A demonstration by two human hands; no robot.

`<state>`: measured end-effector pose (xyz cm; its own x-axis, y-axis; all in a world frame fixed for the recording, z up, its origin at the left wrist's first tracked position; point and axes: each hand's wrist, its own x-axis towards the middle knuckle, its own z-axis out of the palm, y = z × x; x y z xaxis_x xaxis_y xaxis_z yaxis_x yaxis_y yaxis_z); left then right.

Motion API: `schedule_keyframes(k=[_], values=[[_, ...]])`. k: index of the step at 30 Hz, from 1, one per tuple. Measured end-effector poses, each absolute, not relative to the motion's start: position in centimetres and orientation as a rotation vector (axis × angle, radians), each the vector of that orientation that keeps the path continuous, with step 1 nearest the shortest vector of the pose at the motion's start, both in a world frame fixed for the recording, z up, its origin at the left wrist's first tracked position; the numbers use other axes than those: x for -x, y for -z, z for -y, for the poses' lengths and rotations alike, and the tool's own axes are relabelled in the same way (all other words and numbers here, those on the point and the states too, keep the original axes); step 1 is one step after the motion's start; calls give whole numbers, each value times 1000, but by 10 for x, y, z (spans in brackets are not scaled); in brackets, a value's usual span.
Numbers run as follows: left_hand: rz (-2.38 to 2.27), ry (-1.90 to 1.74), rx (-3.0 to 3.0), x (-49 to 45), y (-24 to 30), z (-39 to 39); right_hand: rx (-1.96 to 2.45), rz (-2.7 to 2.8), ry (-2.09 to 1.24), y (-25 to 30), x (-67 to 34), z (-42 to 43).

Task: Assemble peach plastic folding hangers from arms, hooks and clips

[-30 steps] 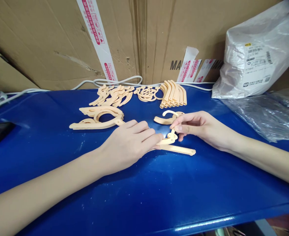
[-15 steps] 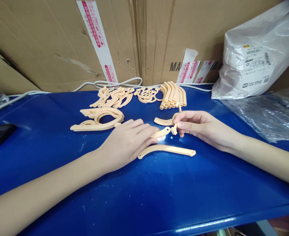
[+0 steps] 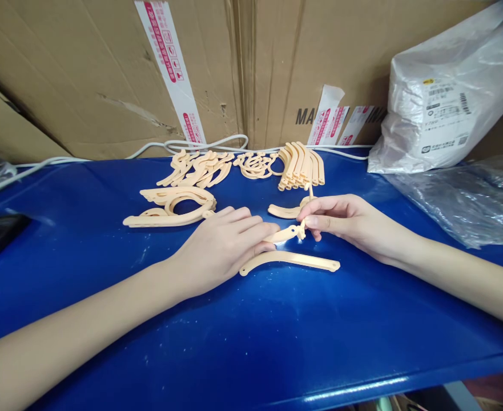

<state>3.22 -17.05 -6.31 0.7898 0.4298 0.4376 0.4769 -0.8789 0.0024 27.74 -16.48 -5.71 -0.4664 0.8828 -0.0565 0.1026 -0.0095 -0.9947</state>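
My left hand [image 3: 225, 248] lies palm down, its fingers closed around a curved beige plastic hanger arm [image 3: 284, 234] whose holed end sticks out to the right. Between thumb and fingertips of my right hand [image 3: 341, 222] is a small beige hanger hook [image 3: 302, 229]; its lower end meets the holed end of the arm, though whether they interlock I cannot tell. One loose hanger arm [image 3: 294, 260] lies just in front of both hands. Behind my right fingers is another curved arm [image 3: 283, 212], partly hidden.
Assembled-looking hangers [image 3: 174, 208] lie left of centre. Farther back are piles of short curved pieces [image 3: 200, 168], hooks [image 3: 255, 164] and stacked arms [image 3: 300, 165]. Cardboard boxes [image 3: 105, 68], a white cable [image 3: 148, 147] and a plastic-wrapped package [image 3: 439, 97] border the blue tabletop [image 3: 234, 354].
My right hand has moved slightly left, bringing the hook's lower end against the arm's holed end. My left hand stays nearly in place with the arm.
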Motion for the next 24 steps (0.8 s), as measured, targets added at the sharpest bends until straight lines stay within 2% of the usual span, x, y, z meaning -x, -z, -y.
schedule_keyframes(k=[24], values=[[712,696,2901,-30,64,169,1104,1728,-1429,57,-277,168]])
